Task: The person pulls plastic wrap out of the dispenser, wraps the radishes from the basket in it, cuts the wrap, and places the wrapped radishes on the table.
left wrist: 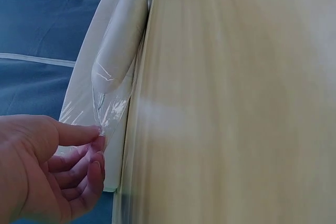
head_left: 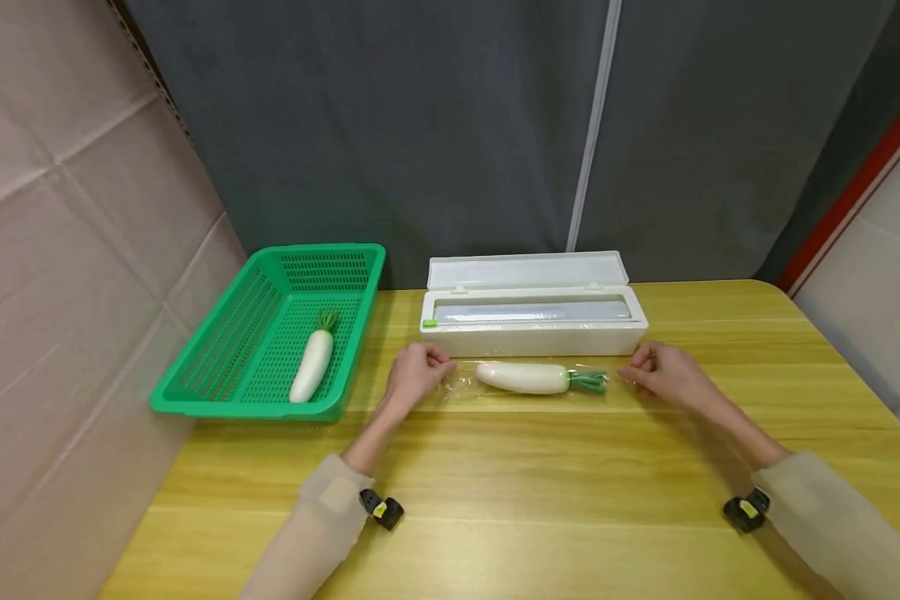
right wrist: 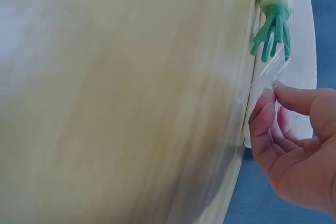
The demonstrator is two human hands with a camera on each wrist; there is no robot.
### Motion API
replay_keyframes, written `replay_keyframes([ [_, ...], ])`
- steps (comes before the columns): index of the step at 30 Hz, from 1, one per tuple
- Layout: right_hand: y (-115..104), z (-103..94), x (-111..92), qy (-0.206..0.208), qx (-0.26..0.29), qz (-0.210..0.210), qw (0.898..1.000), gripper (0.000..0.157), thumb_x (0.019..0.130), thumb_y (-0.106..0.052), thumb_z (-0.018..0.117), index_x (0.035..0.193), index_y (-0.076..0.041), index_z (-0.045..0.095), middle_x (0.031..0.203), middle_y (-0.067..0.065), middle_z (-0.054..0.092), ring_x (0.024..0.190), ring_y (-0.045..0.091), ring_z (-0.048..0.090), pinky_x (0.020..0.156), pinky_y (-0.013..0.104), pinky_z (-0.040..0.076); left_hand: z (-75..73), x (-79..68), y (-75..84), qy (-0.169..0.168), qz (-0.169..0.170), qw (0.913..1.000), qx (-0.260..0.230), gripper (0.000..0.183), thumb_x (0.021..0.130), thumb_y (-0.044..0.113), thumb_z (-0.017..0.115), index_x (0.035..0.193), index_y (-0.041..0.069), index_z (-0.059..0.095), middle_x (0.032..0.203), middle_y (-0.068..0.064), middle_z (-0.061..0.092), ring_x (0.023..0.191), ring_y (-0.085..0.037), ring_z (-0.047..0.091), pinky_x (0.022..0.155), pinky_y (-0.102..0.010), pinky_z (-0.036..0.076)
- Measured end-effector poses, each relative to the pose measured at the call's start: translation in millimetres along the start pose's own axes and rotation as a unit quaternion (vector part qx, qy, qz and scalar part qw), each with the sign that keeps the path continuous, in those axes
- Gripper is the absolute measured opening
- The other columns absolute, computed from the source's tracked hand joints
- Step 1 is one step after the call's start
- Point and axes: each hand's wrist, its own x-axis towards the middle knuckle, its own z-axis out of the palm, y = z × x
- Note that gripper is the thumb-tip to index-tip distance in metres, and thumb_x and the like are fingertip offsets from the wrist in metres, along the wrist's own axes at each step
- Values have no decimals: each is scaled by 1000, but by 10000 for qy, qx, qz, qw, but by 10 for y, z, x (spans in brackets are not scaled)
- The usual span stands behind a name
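A white radish (head_left: 523,377) with trimmed green stems lies wrapped in clear plastic film (head_left: 461,382), just in front of a white film dispenser box (head_left: 532,342). At the root end, my left hand (head_left: 416,377) pinches the gathered film between thumb and forefinger. Beyond the stems, my right hand (head_left: 666,375) pinches the film's other end. The left wrist view shows the film (left wrist: 113,109) drawn to a point at the left fingertips. In the right wrist view, a twist of film (right wrist: 275,69) runs from the green stems (right wrist: 273,32) to the right thumb and forefinger.
A green plastic basket (head_left: 251,408) stands on the left of the wooden table (head_left: 525,500), with a second white radish (head_left: 312,365) in it. The dispenser's lid (head_left: 527,271) is raised. Behind the table hangs a dark grey curtain (head_left: 390,125); a pale wall (head_left: 67,275) borders the left.
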Motion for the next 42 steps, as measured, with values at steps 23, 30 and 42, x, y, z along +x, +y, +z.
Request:
replay_keyframes([
  [23, 28, 41, 109, -327, 1009, 652, 9922, 44, 97, -31, 70, 112, 9, 63, 80, 7, 68, 68, 16, 65, 60, 30, 57, 25, 71, -19, -11, -627, 9980, -33, 18, 83, 24, 85, 81, 7, 79, 65, 0, 70, 64, -15, 60, 59, -27, 42],
  [30, 37, 84, 98, -193, 1025, 510, 9932, 37, 99, -31, 68, 110, 5, 67, 81, 7, 64, 69, 16, 58, 59, 29, 54, 14, 59, -28, -44, -551, 9984, -135, 15, 84, 22, 83, 84, 9, 76, 81, -1, 71, 76, -17, 59, 72, -32, 47],
  [42, -40, 107, 114, -621, 2369, 778, 9664, 30, 104, -14, 50, 112, 14, 57, 83, 3, 69, 68, 8, 59, 60, 23, 53, 46, 59, 14, -447, -747, 9832, -1602, 6, 93, -1, 68, 89, -5, 64, 73, -12, 69, 57, -16, 64, 54, -25, 54],
])
